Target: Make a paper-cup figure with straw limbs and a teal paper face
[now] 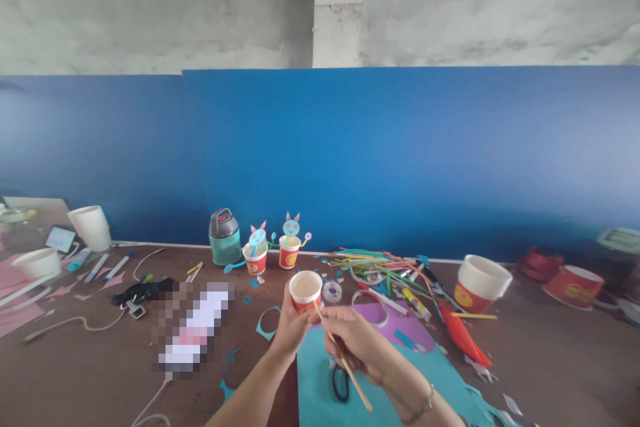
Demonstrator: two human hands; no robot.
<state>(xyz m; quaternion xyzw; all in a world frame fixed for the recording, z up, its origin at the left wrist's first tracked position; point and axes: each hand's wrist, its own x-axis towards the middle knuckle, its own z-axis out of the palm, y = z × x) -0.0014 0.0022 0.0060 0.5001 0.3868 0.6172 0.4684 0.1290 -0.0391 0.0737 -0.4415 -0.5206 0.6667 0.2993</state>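
Note:
My left hand [291,328] is wrapped round a red and white paper cup [305,288], its mouth tilted toward me. Between the fingers of my right hand [353,341] is a thin wooden chopstick [356,383], its upper tip at the front of the cup's rim. Whether the tip touches the cup I cannot tell. Below my right hand, black-handled scissors [341,383] lie on a teal paper sheet [320,407], their blades partly hidden. Behind the cup stand two paper cups with rabbit faces, one on the left [255,260] and one on the right [289,253].
A tape roll [333,291], a purple sheet [415,333] and a pile of coloured pipe cleaners [373,263] lie to the right. Further right are a stack of cups [483,280] and a red tool [463,333]. A teal flask [225,240] stands left, behind a blurred-out phone [197,327].

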